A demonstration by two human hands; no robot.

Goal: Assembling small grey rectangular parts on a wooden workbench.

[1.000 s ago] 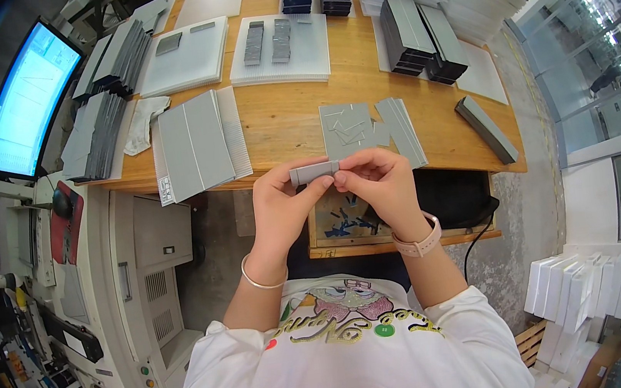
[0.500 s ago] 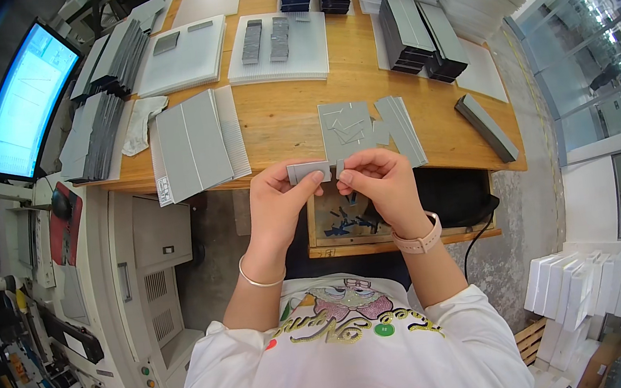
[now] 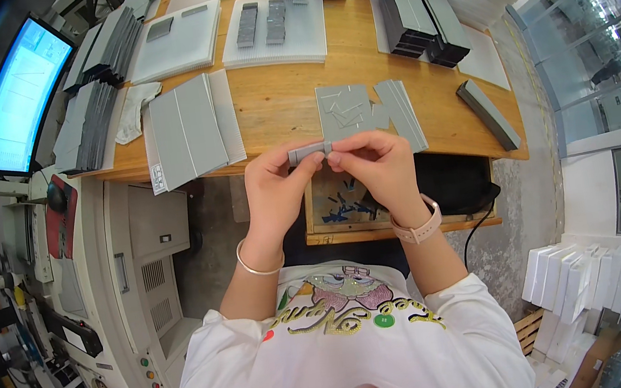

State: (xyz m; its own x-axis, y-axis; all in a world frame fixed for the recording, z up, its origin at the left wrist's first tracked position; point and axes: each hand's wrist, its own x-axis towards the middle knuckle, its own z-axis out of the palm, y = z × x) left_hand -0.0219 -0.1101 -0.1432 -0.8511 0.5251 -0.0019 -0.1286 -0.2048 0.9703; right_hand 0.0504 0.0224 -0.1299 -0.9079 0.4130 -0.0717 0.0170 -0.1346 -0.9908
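Just off the table's front edge, my left hand (image 3: pixel 277 186) pinches a small flat grey piece (image 3: pixel 304 153) between thumb and fingers. My right hand (image 3: pixel 381 166) is closed on a narrow grey strip (image 3: pixel 328 147), which meets the right end of that piece; whether it lies over it or only against it I cannot tell. Beyond my fingers lies a grey sheet (image 3: pixel 342 105) with thin slivers on it. To its right are several long grey strips (image 3: pixel 403 113). A larger stack of grey sheets (image 3: pixel 187 135) lies on the left.
Stacks of grey pieces (image 3: pixel 247 25) rest on white corrugated sheets (image 3: pixel 274 55) across the wooden table (image 3: pixel 277 113). A grey bar (image 3: pixel 487 114) lies by the right edge. Below my hands, an open drawer (image 3: pixel 347 236) holds small blue bits. A monitor (image 3: pixel 23 97) stands at left.
My two hands have come together, so the narrow strip now meets the flat piece where a gap was. The whole scene has shifted slightly upward in view.
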